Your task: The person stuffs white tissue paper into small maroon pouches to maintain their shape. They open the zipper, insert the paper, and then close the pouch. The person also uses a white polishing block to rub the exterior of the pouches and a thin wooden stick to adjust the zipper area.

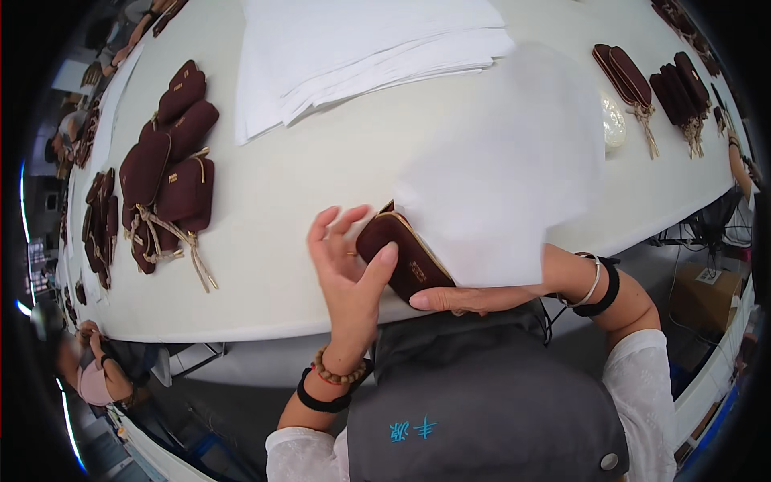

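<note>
A small burgundy zip pouch [407, 259] with a gold-toned zipper is held tilted near the table's front edge. My left hand [348, 277] grips its upper left end, thumb on the front; two fingers stick up loosely and the rest pass partly behind. At the lower end, my right hand [474, 299] has its thumb on the front, with its other fingers mostly hidden below. A large white paper sheet [506, 177], blurred at its far side, rises from the pouch's zipper side and covers part of my right hand. Whether the sheet reaches inside is hidden.
White paper sheets [361, 56] lie stacked at the back. Burgundy pouches [186, 128] with beige cords are heaped at left; more pouches [625, 76] lie at right beside a clear, shiny roll [613, 124]. A cardboard box [703, 297] stands below right. Another person [96, 373] sits at left.
</note>
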Tool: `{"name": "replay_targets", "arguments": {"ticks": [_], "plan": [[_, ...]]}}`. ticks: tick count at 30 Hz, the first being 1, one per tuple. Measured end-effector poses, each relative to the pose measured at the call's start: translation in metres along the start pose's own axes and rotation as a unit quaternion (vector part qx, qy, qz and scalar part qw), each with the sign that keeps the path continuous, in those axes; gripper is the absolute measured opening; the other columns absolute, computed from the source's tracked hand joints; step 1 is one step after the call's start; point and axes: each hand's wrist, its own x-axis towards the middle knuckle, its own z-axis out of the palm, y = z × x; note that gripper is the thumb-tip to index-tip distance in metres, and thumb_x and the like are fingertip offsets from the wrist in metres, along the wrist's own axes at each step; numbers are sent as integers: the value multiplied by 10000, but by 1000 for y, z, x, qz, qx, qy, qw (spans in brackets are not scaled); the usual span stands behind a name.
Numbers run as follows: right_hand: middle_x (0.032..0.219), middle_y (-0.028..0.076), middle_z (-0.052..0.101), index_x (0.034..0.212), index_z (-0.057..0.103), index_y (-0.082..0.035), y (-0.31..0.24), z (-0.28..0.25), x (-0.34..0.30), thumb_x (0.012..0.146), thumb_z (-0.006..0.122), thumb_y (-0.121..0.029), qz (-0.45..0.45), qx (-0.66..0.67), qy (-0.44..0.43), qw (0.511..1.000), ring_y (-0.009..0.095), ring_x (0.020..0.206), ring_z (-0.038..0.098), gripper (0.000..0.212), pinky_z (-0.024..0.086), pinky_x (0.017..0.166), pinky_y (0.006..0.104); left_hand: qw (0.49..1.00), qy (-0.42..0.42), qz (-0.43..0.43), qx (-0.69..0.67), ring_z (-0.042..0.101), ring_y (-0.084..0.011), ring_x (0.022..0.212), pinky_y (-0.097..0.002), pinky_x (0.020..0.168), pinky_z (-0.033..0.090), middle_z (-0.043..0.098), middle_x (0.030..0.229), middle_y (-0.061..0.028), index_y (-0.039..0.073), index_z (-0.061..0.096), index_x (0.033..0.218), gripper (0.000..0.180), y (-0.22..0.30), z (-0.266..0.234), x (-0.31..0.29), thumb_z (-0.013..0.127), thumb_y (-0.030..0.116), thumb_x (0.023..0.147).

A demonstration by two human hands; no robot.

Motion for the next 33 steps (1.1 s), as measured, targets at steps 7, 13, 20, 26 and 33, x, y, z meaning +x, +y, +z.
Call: {"name": "replay_targets", "arguments": {"ticks": [7, 13, 20, 26, 33], "plan": [[901, 150, 610, 1056, 552, -21, 42, 11, 9, 856, 649, -317, -243, -224, 47, 943, 323, 815, 611, 370, 485, 747, 416, 822, -194, 276, 459, 571, -259, 979, -388, 905, 425, 603, 1089, -119, 34, 604, 1093, 434, 25, 11, 14, 783, 239, 755], [851, 169, 635, 983, 596, -28, 25, 8, -3, 786, 709, -356, -125, -221, -7, 967, 358, 817, 612, 400, 485, 709, 410, 944, -138, -30, 298, 601, -205, 904, -326, 810, 472, 645, 950, -121, -3, 591, 1061, 317, 22, -23, 21, 718, 147, 813], [676, 163, 622, 775, 641, 6, 25, 4, 5, 785, 712, -419, -89, -279, -94, 951, 354, 690, 627, 432, 487, 647, 420, 905, -219, 23, 364, 547, -138, 746, -293, 683, 446, 588, 785, -80, 2, 567, 923, 256, 22, 0, 6, 676, 230, 882], [630, 192, 601, 700, 617, 40, 20, -12, -7, 791, 707, -443, 58, -236, -107, 964, 378, 662, 616, 500, 487, 623, 432, 908, 115, 26, 402, 415, -39, 541, -213, 474, 337, 571, 732, 4, 9, 590, 842, 192, 7, -81, 38, 602, 170, 945], [661, 149, 622, 878, 630, -32, 22, -14, -13, 803, 716, -365, 6, -193, -95, 977, 322, 613, 617, 351, 475, 582, 391, 862, -242, 93, 435, 552, -109, 627, -213, 483, 430, 632, 1080, -76, 39, 627, 1059, 315, 34, -34, -2, 739, 14, 766]]}}
